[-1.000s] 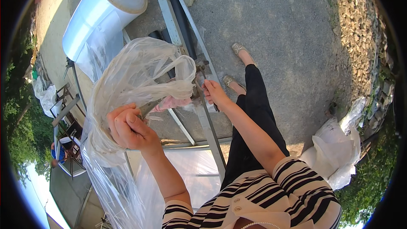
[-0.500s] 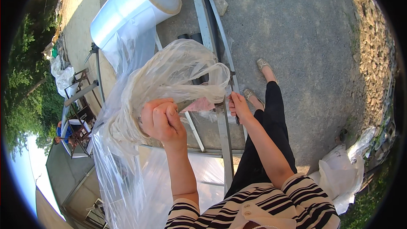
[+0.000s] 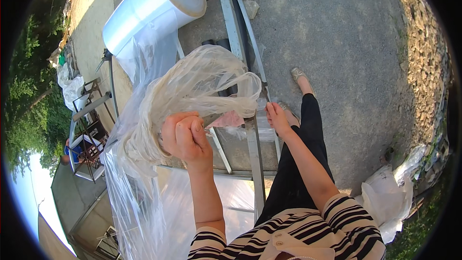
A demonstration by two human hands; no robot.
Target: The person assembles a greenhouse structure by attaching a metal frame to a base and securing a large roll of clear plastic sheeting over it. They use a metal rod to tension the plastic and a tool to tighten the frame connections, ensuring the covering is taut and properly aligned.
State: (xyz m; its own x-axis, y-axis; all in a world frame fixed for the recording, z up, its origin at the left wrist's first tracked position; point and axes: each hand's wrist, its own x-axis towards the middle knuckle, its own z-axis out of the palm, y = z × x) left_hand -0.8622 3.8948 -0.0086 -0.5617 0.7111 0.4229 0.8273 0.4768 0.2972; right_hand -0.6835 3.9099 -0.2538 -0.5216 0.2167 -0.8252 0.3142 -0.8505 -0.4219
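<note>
My left hand [image 3: 186,137] is closed in a fist around a gathered bundle of clear plastic film [image 3: 166,84]. The bundle loops up and away from the fist, and its far end bends over near the metal frame [image 3: 254,159]. Just right of that end, my right hand [image 3: 279,117] is closed, with a thin dark tool like a knife [image 3: 267,94] showing above its fingers. Most of the tool is hidden by the hand. Loose film [image 3: 139,202] hangs below and left of my left hand.
A big roll of clear film [image 3: 144,12] sits on a metal rod at the upper left, its sheet trailing down. Black tubes [image 3: 223,44] lie behind the frame. White sacks [image 3: 385,192] are at the lower right. Another person [image 3: 72,153] is far left.
My right hand has moved slightly right, away from the frame and the bundle's end, still closed on the tool. My left hand and the bundle have hardly moved.
</note>
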